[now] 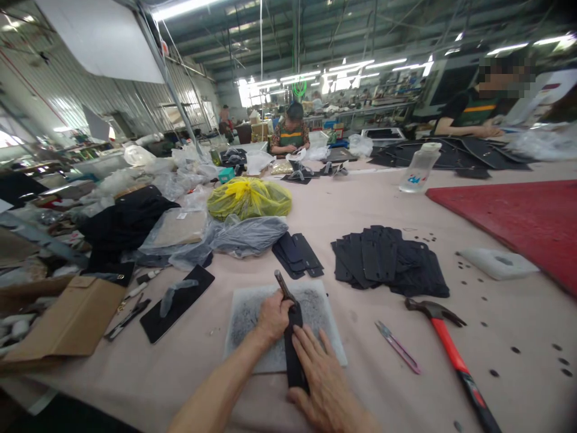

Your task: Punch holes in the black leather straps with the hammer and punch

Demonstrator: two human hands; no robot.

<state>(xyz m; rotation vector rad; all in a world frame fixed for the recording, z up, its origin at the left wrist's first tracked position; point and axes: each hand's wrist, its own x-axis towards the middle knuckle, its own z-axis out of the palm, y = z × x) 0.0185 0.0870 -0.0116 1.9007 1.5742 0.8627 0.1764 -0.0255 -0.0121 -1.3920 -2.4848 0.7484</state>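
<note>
Black narrow flat strip [292, 361] under punch [282, 284]

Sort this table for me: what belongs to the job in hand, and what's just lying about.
In hand: punch in left hand; dark strip under right hand; white pad; probably the hammer and stacked dark pieces.
Lying about: snips, yellow bag, bottle, cardboard box, red mat.
</note>
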